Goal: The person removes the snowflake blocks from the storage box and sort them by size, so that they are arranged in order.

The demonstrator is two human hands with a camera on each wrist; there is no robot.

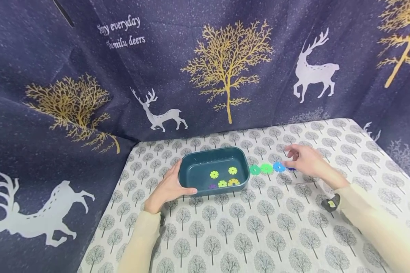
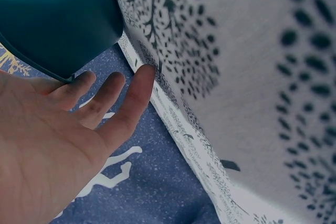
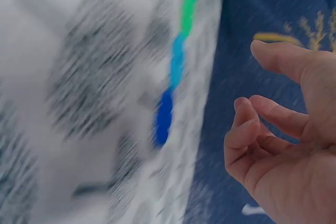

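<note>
A dark teal tub [image 1: 188, 163] stands on the table. My left hand [image 1: 172, 184] holds its left end, the thumb along the near rim and the fingers at the outer side. Inside lie several notched plastic discs: yellow-green ones [image 1: 214, 174], an orange one [image 1: 234, 182] and a purple one [image 1: 212, 186]. From the tub's right side runs a row of such discs: teal-green [image 1: 255, 170], green [image 1: 267, 168], blue [image 1: 278, 167] and dark blue [image 3: 164, 119]. Over the dark blue end hovers my right hand [image 1: 305, 161], thumb apart from its bent fingers, holding nothing.
The table is covered by a white cloth [image 1: 225, 227] printed with grey trees. Behind it and at the sides hangs a dark blue curtain [image 1: 171, 76] with deer and golden trees. A dark strap-on device [image 1: 330, 203] sits at my right wrist.
</note>
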